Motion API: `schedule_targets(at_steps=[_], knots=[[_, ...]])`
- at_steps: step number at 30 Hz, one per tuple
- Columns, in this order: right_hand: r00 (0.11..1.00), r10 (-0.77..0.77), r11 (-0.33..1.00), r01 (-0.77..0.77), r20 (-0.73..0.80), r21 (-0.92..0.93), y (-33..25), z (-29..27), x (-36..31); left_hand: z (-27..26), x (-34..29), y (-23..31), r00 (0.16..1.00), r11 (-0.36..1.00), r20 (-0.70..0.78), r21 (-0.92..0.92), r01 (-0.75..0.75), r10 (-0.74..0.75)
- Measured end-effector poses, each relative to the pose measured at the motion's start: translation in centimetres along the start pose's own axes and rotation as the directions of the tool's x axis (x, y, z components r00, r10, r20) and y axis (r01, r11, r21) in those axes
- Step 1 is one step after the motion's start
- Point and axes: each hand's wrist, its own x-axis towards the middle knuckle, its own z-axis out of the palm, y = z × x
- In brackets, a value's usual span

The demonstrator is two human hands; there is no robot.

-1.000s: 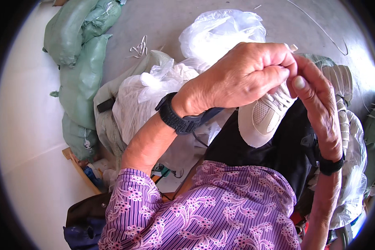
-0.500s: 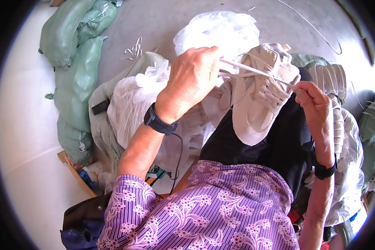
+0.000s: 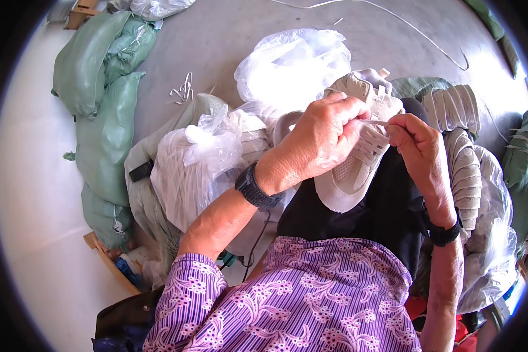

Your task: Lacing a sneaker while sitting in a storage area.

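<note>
A beige mesh sneaker (image 3: 347, 176) rests on my black-clad lap, its toe pointing toward me. Above its tongue, my left hand (image 3: 320, 134) is closed in a pinch on a pale shoelace (image 3: 374, 122). My right hand (image 3: 419, 144) pinches the same lace a short way to the right, so a short stretch runs between the two sets of fingertips. The left hand covers part of the shoe's upper and side. Lower on the shoe, the lacing crosses over the tongue.
Left of my lap sits a clear plastic bag (image 3: 188, 170) of pale things. Another clear bag (image 3: 293, 61) lies on the floor ahead. Stacked beige shoe parts (image 3: 463, 176) stand at right. Green sacks (image 3: 108, 129) line the left, near a loose white lace (image 3: 183, 89).
My left hand has moved right and down, close to my right hand. The lace stretch between them is much shorter. The shoe has shifted slightly down and left in view.
</note>
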Motion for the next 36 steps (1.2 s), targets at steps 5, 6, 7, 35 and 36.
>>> schedule_targets(at_steps=[5,6,7,35,36], knots=[[0.956,-0.292,0.956,0.291,-0.025,-0.023,1.0,1.2,0.4,1.0,0.4,-0.2,0.996,0.991,0.027,-0.101,0.083,-0.081],[0.963,-0.268,0.963,0.267,-0.036,-0.026,1.2,1.2,0.5,0.9,0.4,-0.3,0.994,0.994,-0.016,-0.027,0.103,-0.104],[0.958,-0.285,0.956,0.281,-0.03,-0.086,1.3,1.2,0.6,0.9,0.5,-0.4,0.993,0.994,-0.047,-0.01,0.104,-0.105],[0.962,-0.262,0.93,0.231,-0.076,-0.286,1.9,1.1,1.3,2.3,1.6,-1.7,0.999,0.999,0.0,0.023,0.035,-0.035],[0.957,-0.278,0.925,0.244,-0.081,-0.29,1.8,1.1,1.3,2.4,1.3,-1.8,0.991,0.99,-0.021,-0.046,0.13,-0.131]])
